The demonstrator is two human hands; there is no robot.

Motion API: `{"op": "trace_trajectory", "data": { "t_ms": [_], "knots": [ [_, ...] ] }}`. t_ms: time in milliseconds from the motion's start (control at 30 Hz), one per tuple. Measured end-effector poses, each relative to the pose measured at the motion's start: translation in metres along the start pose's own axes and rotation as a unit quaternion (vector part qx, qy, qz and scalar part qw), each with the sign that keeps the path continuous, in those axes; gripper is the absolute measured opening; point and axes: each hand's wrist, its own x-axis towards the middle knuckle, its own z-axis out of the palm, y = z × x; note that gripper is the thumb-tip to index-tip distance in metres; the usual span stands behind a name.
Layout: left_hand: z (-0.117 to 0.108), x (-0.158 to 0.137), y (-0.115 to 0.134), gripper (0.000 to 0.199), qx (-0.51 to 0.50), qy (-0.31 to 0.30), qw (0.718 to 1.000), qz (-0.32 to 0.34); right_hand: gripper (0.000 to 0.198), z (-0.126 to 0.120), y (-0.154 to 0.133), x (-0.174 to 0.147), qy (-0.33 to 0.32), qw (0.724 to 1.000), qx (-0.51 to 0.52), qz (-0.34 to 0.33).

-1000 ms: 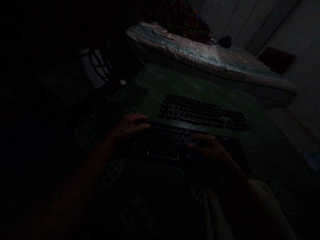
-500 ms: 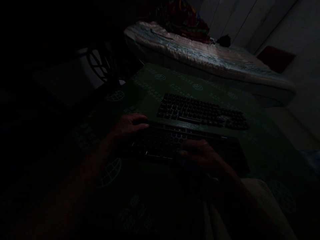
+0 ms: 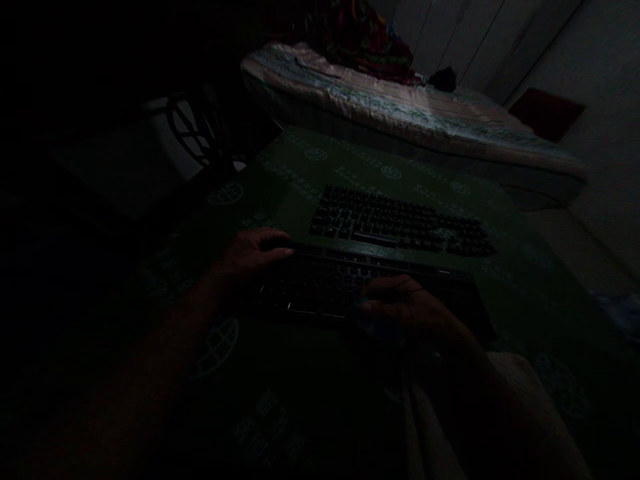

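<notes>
The room is very dark. A black keyboard frame (image 3: 320,283), apparently without its keycaps, lies across the green printed table (image 3: 280,373). At its left end my left hand (image 3: 255,253) is closed over the back corner, thumb along the top and the other fingers partly hidden. Over the keyboard's near middle, my right hand (image 3: 400,300) is curled with fingers together. A dark bluish thing (image 3: 375,323) shows under those fingers, too dim to name. Just behind the frame, loose black keycaps (image 3: 395,217) lie in keyboard-like rows.
A pale cloth (image 3: 520,380) lies at the near right, by my right forearm. Beyond the table is a bed (image 3: 400,110) with a dark red patterned cloth (image 3: 355,47) on it. A chair with a curved, barred back (image 3: 193,130) stands at the left.
The whole view has shifted slightly, so things sit a little further left. Both hands stay at nearly the same places on the keyboard.
</notes>
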Motion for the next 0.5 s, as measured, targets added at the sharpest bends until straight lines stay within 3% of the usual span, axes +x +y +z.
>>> {"op": "trace_trajectory", "data": {
  "t_ms": [167, 333, 500],
  "knots": [
    [-0.001, 0.000, 0.002, 0.048, 0.011, 0.000, 1.000, 0.001, 0.022, -0.012, -0.002, -0.005, 0.048, 0.999, 0.007, 0.012],
    [-0.001, 0.001, 0.002, 0.049, 0.014, -0.003, 1.000, -0.010, 0.019, -0.002, 0.000, 0.000, -0.004, 1.000, 0.012, 0.010],
    [-0.002, 0.002, 0.003, 0.048, 0.020, -0.011, 1.000, -0.009, 0.022, -0.021, 0.007, -0.005, 0.030, 0.998, -0.004, 0.057]
  ]
}}
